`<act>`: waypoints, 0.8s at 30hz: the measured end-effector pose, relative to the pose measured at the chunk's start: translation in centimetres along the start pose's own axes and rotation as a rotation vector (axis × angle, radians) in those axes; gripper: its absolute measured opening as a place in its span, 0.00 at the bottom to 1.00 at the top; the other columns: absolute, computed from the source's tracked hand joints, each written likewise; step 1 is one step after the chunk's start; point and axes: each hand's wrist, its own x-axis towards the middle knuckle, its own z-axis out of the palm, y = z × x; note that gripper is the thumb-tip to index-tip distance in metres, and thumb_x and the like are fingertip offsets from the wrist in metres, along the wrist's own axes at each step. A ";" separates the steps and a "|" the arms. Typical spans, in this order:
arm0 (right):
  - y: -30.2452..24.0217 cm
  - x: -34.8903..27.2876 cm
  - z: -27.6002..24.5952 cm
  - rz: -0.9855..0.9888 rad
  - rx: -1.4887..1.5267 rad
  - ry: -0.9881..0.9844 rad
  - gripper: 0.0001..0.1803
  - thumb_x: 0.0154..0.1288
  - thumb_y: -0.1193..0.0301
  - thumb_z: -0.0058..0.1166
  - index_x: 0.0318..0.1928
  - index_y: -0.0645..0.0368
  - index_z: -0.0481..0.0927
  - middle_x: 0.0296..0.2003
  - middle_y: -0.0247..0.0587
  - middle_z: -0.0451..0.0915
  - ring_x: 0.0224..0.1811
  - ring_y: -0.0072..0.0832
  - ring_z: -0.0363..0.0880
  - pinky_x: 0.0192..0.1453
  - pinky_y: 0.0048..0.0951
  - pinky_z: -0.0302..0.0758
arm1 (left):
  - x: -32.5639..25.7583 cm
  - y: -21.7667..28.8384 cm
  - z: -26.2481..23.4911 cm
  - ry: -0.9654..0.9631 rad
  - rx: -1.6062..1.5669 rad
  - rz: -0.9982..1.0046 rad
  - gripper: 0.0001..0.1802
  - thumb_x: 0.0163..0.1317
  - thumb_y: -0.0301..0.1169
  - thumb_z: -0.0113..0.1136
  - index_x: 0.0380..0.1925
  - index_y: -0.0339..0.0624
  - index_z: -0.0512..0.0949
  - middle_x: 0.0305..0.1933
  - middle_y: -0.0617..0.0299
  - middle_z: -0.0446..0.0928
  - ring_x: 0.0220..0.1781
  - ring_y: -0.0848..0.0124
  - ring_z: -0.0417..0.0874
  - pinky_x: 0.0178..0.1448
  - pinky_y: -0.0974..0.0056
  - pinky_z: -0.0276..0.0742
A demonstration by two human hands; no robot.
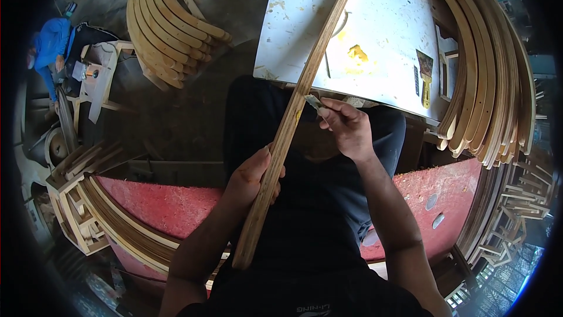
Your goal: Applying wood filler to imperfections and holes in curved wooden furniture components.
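Observation:
A long, narrow plywood strip [287, 123] slants from my lap up across the white board [293, 18]. My left hand [252, 173] is wrapped round its lower part. Between the fingers and thumb of my right hand [350, 126] is a small, flat, greyish scraper [315, 102], its tip close beside the strip's edge; I cannot tell whether it touches. A dab of yellow putty [298, 114] shows on the strip near that tip. More yellow putty [358, 54] lies smeared on the board.
A putty knife [426, 82] with a yellowish handle lies at the board's right side. Stacks of curved wooden pieces stand at the right [487, 70] and far left [167, 24]. Red panels [158, 199] flank me. A person in blue [53, 44] sits at the far left.

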 end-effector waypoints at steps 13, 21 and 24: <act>-2.3 -1.0 0.6 -0.545 -0.624 -0.172 0.14 0.62 0.86 0.61 0.48 0.61 0.84 0.40 0.40 0.83 0.41 0.34 0.85 0.43 0.28 0.83 | -0.2 0.1 0.0 0.029 0.044 -0.001 0.29 0.80 0.52 0.36 0.71 0.48 0.66 0.37 0.64 0.75 0.25 0.78 0.77 0.28 0.71 0.76; -1.6 -1.5 1.1 -0.173 -0.171 -0.212 0.11 0.69 0.84 0.57 0.49 0.62 0.84 0.39 0.36 0.82 0.38 0.21 0.81 0.42 0.21 0.78 | 0.0 0.0 -0.2 0.004 0.058 0.035 0.30 0.80 0.53 0.36 0.70 0.46 0.67 0.36 0.65 0.75 0.25 0.78 0.77 0.28 0.71 0.77; -1.6 -0.8 1.7 -0.131 -0.217 -0.119 0.09 0.70 0.82 0.57 0.48 0.63 0.85 0.38 0.36 0.83 0.38 0.19 0.80 0.42 0.21 0.77 | -0.1 0.0 -0.1 0.031 0.084 0.028 0.30 0.80 0.52 0.36 0.69 0.45 0.67 0.36 0.65 0.75 0.25 0.78 0.77 0.29 0.71 0.77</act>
